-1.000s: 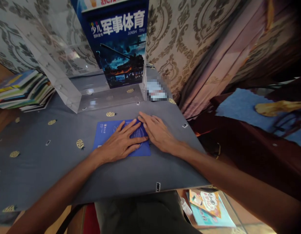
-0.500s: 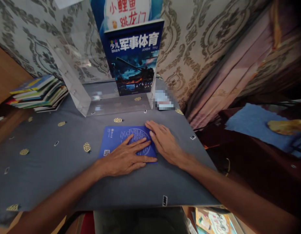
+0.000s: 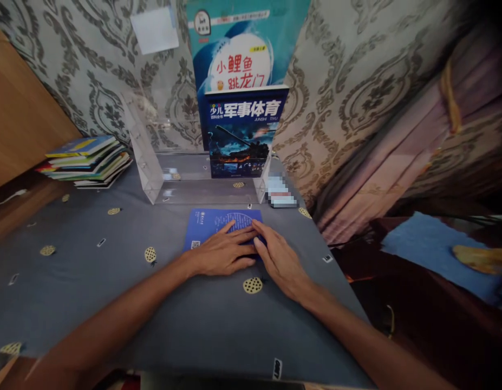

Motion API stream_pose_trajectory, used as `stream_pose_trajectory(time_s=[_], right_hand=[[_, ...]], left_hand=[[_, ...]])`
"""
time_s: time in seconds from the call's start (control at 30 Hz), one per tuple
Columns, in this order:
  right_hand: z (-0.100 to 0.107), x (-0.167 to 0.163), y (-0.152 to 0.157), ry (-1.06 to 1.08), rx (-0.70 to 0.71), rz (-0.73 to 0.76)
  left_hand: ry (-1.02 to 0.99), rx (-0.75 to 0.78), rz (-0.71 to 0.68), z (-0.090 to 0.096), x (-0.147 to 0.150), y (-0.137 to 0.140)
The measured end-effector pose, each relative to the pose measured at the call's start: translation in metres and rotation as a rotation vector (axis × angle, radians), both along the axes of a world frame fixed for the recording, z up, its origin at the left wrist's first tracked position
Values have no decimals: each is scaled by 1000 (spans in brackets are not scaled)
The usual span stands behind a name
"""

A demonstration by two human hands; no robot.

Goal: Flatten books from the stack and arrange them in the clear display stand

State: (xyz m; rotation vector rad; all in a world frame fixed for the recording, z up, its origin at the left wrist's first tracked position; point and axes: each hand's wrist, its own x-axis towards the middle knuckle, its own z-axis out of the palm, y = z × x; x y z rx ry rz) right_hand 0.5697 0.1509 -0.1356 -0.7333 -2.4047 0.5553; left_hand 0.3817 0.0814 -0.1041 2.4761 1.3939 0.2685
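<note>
A blue booklet [image 3: 202,222] with white print and a QR code lies flat on the grey patterned tablecloth, just in front of the clear rack. My left hand [image 3: 220,253] rests palm down across its lower middle, fingers spread. At the booklet's right edge lies my right hand [image 3: 281,260], fingers stretched out and its fingertips near or touching those of the left. The hands cover the booklet's lower right part. In the clear acrylic rack [image 3: 210,192] stands a dark blue book [image 3: 242,135] with a tank on its cover. Behind it rises a taller teal book [image 3: 251,27].
Several books are piled in a stack [image 3: 88,162] at the back left. Beside the rack's right end lies a blurred-out item [image 3: 281,192]. A pink curtain [image 3: 380,168] hangs at the right, near a blue cloth [image 3: 425,249]. The tablecloth [image 3: 92,281] has pineapple prints.
The booklet has slid away from me, closer to the rack, with both hands on it. A pineapple print now shows in front of it. My view has tilted up.
</note>
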Motion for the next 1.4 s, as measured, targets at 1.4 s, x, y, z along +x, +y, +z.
stream_pose_trajectory(time_s=[1.4], right_hand=[[23, -73, -45, -367, 139, 610]], left_hand=[[-60, 82, 457, -21, -130, -41]])
